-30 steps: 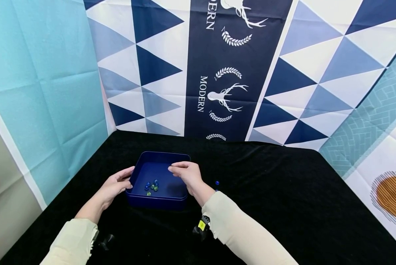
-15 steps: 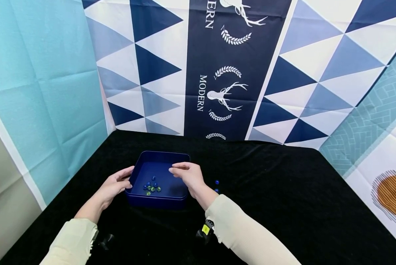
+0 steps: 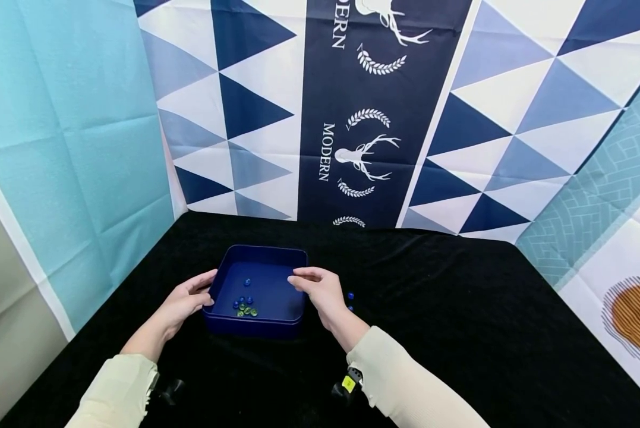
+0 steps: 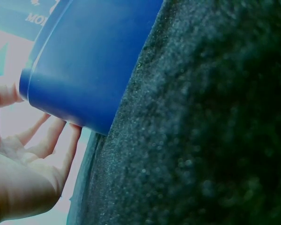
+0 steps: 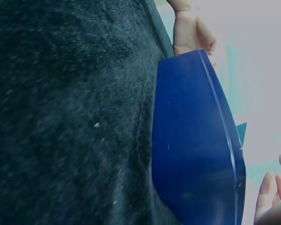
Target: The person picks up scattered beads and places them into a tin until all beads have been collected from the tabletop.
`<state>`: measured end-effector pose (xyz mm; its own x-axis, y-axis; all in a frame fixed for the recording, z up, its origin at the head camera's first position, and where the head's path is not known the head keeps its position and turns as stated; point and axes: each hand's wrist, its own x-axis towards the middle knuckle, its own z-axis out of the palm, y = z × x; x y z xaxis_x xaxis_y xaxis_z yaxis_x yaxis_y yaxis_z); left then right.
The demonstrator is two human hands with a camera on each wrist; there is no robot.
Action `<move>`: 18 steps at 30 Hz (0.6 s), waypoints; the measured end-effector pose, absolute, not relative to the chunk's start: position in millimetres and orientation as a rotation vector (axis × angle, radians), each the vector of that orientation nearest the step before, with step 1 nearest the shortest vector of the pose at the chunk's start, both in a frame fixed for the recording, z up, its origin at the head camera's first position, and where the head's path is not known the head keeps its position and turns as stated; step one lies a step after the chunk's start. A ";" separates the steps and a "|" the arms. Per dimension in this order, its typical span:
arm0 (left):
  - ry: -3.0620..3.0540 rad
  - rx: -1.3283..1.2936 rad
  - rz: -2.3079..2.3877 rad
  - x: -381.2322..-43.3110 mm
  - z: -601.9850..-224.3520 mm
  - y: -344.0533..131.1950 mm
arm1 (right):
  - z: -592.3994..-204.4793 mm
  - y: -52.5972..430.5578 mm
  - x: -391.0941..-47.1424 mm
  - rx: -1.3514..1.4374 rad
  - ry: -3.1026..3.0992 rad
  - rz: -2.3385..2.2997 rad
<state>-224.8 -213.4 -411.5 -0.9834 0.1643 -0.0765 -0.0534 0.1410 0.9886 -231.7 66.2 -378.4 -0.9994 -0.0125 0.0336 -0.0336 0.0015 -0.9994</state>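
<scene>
A dark blue square box (image 3: 252,327) stands on the black-covered table, with several blue marbles (image 3: 247,282) and several yellow-green marbles (image 3: 253,312) on its floor. My left hand (image 3: 183,301) is at its left side, the thumb at the rim near the front corner. In the left wrist view, relaxed fingers (image 4: 49,138) touch the outer wall of the box (image 4: 84,61). Over the right rim is my right hand (image 3: 322,291), with thumb and index finger apart and nothing visible between them. In the right wrist view its fingers (image 5: 267,192) show beyond the box (image 5: 192,136).
Two blue marbles (image 3: 350,295) lie on the black cloth (image 3: 448,321) just right of the right hand. A hanging cloth with triangles and deer prints (image 3: 362,160) rises behind the table. A turquoise cloth (image 3: 95,148) hangs along the left.
My right hand has drawn back from over the box to its right rim. Marbles inside have rolled about, one blue one toward the back, and more show now. The left hand stays in place.
</scene>
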 end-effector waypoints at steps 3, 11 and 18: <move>2.245 0.105 1.954 -225.2 -412.7 -213.1 | -381.9 73.4 -231.3 0.045 -2.196 2.200; 2.245 0.112 1.959 -225.4 -413.9 -212.9 | -388.8 93.8 -229.6 -0.009 -2.165 2.153; 2.239 0.128 1.970 -224.3 -414.0 -212.5 | -393.6 112.3 -228.8 -0.047 -2.128 2.128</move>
<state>-224.3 -212.5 -414.0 -0.9841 0.1668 -0.0610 -0.0393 0.1307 0.9906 -228.8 112.3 -393.6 -0.9908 0.1149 0.0710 -0.0710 0.0043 -0.9975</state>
